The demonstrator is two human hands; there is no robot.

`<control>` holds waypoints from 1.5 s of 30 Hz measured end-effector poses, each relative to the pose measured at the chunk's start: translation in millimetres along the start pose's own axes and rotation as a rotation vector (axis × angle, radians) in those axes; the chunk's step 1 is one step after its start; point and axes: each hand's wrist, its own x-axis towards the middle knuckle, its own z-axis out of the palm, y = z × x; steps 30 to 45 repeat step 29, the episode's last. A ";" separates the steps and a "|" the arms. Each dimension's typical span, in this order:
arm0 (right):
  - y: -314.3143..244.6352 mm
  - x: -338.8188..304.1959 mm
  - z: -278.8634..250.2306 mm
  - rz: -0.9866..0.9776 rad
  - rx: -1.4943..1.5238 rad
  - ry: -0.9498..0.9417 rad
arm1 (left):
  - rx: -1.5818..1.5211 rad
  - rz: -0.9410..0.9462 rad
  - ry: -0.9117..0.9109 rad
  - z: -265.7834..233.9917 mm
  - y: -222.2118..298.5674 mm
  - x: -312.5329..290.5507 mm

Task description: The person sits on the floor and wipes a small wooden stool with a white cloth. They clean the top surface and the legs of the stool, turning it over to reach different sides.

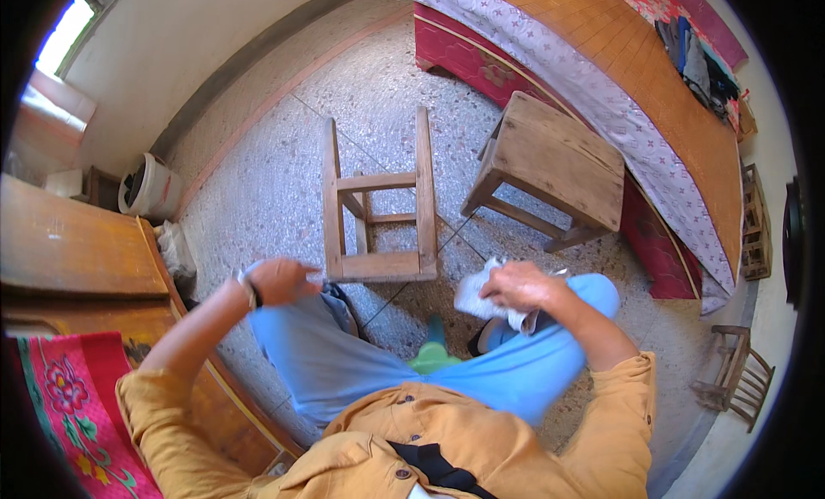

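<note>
My right hand point(521, 286) grips a crumpled whitish cloth point(478, 294) above my right knee, and part of the cloth hangs below the fingers. My left hand point(285, 281), slightly blurred, hovers over my left knee with nothing visible in it; its fingers and thumb are apart. Between my hands and just beyond them, a wooden stool point(380, 265) lies tipped over on the floor, its legs pointing away from me. Neither hand touches it. A second wooden stool point(560, 155) stands upright to the right, next to the bed.
Under me is a green plastic seat point(432, 358). A bed point(601, 52) with a mat and patterned cloth borders the far right. To the left are a wooden cabinet point(77, 241), a white bucket point(155, 189) and a pink floral cloth point(77, 404). A small wooden chair point(732, 370) stands at right.
</note>
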 end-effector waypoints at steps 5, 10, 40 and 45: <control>21.6 35.3 93.3 -0.253 -0.100 -0.076 | 0.113 0.326 0.466 13.7 16.5 -28.8; 18.7 28.8 57.7 -0.373 -0.140 -0.113 | -0.034 0.260 0.297 9.2 4.7 -10.6; 2.8 -35.7 76.0 0.441 1.042 0.434 | -0.147 0.496 -0.080 -23.9 61.2 -26.7; 2.8 -35.7 76.0 0.441 1.042 0.434 | -0.147 0.496 -0.080 -23.9 61.2 -26.7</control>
